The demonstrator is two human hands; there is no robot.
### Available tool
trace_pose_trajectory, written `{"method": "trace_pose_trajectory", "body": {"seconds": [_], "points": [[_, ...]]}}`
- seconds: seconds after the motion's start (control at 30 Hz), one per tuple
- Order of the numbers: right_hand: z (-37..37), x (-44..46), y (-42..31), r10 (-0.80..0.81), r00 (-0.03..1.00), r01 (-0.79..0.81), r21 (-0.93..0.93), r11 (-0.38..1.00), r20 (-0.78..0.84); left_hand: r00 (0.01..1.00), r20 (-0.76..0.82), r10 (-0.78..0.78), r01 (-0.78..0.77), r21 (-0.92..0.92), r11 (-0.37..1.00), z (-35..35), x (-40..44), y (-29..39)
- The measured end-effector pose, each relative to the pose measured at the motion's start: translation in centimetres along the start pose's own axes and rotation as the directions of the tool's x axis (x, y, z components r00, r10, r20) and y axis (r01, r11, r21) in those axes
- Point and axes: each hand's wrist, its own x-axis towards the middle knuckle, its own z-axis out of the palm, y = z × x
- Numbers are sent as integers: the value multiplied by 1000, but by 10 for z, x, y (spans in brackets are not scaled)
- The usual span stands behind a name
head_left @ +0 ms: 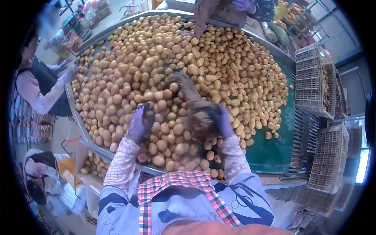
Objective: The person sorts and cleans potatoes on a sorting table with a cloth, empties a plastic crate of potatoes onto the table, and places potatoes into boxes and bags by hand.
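Observation:
Potatoes (113, 98) lie heaped over a wide sorting table. My left hand (138, 124), in a purple glove with a dark palm, is over the near part of the heap, thumb and fingers apart, with nothing seen between them. My right hand (222, 120), in a matching glove, grips a crumpled brown cloth (199, 117) at its near end. The cloth stretches away over the potatoes, its far end narrow and twisted. It hides some potatoes beneath it.
The table's green surface (270, 156) shows at the right. Plastic crates (313, 78) stand beyond its right side. A co-worker's gloved hand (70, 73) is at the left edge; another person's purple glove (243, 5) is across the table. A potato-filled box (96, 164) stands at the near left.

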Motion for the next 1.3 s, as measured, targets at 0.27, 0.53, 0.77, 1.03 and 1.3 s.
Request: {"method": "trace_pose_trajectory", "body": {"seconds": [0.27, 0.53, 0.77, 1.03, 1.3], "points": [[-70, -103, 104, 44, 809, -57, -4, 998, -586, 992, -74, -98, 105, 102, 989, -3, -126, 9], [102, -62, 39, -113, 994, 65, -755, 652, -11, 984, -180, -14, 43, 160, 986, -4, -49, -39], [187, 118, -6, -526, 821, 467, -793, 391, 224, 952, -168, -254, 233, -139, 963, 3, 98, -74], [57, 21, 27, -236, 958, 286, -465, 838, 164, 984, -173, -32, -17, -272, 962, -26, 38, -43], [-14, -114, 29, -39, 926, 235, -493, 837, 375, 906, 401, 135, -137, -24, 990, 34, -139, 28]]}}
